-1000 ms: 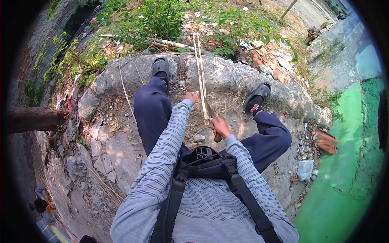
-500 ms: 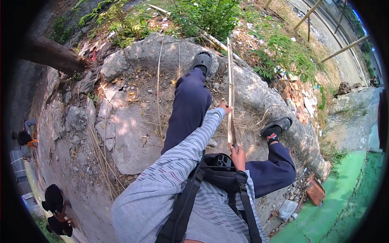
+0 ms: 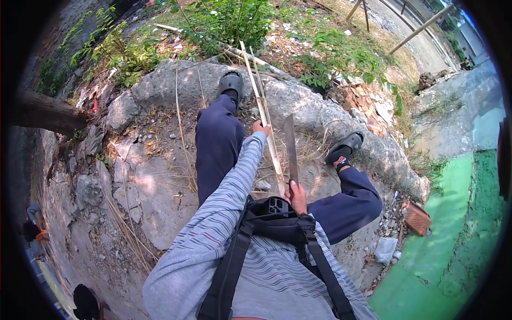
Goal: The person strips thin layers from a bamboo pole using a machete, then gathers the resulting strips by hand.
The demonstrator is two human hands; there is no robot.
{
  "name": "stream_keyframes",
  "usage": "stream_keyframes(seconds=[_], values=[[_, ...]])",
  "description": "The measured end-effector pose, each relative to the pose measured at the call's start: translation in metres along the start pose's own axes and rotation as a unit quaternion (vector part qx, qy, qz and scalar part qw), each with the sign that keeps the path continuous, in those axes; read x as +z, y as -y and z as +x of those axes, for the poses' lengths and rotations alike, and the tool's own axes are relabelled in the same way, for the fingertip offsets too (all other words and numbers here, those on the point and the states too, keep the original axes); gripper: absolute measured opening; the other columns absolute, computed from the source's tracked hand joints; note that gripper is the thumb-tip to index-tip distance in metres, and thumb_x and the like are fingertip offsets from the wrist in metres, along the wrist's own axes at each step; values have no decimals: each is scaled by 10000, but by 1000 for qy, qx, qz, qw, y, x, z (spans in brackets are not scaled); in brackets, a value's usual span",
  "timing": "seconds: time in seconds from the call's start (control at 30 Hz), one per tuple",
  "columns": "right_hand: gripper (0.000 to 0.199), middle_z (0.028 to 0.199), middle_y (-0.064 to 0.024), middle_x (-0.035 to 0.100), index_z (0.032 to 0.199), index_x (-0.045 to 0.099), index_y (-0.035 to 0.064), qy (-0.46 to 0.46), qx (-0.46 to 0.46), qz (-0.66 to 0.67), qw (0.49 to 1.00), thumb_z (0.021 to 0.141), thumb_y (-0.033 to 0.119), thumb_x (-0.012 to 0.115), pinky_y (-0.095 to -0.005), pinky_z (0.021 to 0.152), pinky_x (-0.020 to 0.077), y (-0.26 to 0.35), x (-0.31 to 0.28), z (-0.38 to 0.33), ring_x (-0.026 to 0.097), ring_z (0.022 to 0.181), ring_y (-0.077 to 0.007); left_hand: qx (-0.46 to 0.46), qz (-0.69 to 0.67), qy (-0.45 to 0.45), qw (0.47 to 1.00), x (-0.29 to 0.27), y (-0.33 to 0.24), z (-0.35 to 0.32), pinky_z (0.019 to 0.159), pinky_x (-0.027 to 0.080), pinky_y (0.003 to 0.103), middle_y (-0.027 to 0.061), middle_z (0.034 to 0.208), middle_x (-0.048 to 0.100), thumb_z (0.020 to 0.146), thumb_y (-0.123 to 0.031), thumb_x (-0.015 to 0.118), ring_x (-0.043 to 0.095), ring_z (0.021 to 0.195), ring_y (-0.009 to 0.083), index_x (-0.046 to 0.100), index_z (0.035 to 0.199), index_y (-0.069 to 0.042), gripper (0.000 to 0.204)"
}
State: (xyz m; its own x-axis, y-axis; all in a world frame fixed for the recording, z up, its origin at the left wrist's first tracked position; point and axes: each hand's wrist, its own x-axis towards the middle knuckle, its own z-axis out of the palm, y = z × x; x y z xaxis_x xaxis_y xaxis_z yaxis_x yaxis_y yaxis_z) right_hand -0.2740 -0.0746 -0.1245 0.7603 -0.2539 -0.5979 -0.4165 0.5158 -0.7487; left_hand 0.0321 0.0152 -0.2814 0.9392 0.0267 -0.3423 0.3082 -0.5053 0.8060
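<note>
A long pale bamboo strip (image 3: 271,143) slants up and left in front of me, from near my lap out over the rock edge. At its far part two thin lengths lie slightly apart. My left hand (image 3: 260,127) is closed around its middle. Low down, my right hand (image 3: 296,197) grips the handle of a machete (image 3: 291,149). The machete's dark, broad blade points away from me, just right of the strip and apart from it over most of its length. The strip's near end comes down beside my right hand; whether they touch, I cannot tell.
A rough rock ledge (image 3: 314,111) curves beyond my feet, with green shrubs (image 3: 226,24) behind it. Dry bamboo slivers (image 3: 125,216) lie at left. A tree trunk (image 3: 50,113) stands far left, an orange-brown crate (image 3: 417,218) at right. People (image 3: 85,301) are at the lower left.
The machete blade has moved off the bamboo strip to its right and now stands clear in view. The strip's far end has swung left. The whole view has shifted a little.
</note>
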Motion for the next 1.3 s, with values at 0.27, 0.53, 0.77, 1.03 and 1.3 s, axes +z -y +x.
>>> stream_keyframes(seconds=[0.27, 0.53, 0.77, 1.03, 1.3], values=[[308, 651, -20, 463, 1005, 473, 84, -232, -68, -46, 969, 1038, 387, 519, -300, 415, 429, 28, -49, 70, 471, 458, -127, 113, -58, 9, 992, -7, -33, -29, 779, 538, 380, 138, 887, 729, 825, -300, 791, 701, 868, 247, 678, 983, -51, 316], [490, 1110, -292, 671, 1116, 637, -23, -229, -17, -535, 813, 867, 397, 660, -524, 960, 497, -61, -66, 127, 622, 1124, -457, 303, -176, 118, 929, -38, -129, -85, 718, 555, 337, 91, 871, 726, 895, -262, 761, 699, 782, 176, 646, 1079, -22, 324], [500, 1188, -165, 689, 1302, 595, 9, -90, -152, -170, 969, 1007, 412, 570, -347, 947, 510, 49, -55, 158, 666, 1096, -235, 332, -141, 219, 907, -71, -189, -126, 767, 551, 301, 69, 970, 716, 926, -253, 747, 673, 882, 125, 615, 1226, -26, 398], [417, 1144, -108, 696, 1327, 575, 10, 127, -306, -56, 942, 1037, 309, 568, -316, 913, 543, 241, 12, 69, 678, 1051, -174, 335, -68, 260, 903, -64, -178, -161, 673, 540, 289, 56, 935, 710, 913, -215, 744, 657, 819, 117, 617, 1281, -48, 423], [217, 994, -88, 744, 1148, 669, -38, -3, -396, -158, 905, 982, 96, 631, -283, 796, 585, 210, 22, 82, 719, 910, -148, 289, -160, 369, 869, -75, -188, -141, 1078, 432, 447, 189, 1428, 481, 894, -279, 769, 480, 1334, 296, 298, 1524, -75, 812]])
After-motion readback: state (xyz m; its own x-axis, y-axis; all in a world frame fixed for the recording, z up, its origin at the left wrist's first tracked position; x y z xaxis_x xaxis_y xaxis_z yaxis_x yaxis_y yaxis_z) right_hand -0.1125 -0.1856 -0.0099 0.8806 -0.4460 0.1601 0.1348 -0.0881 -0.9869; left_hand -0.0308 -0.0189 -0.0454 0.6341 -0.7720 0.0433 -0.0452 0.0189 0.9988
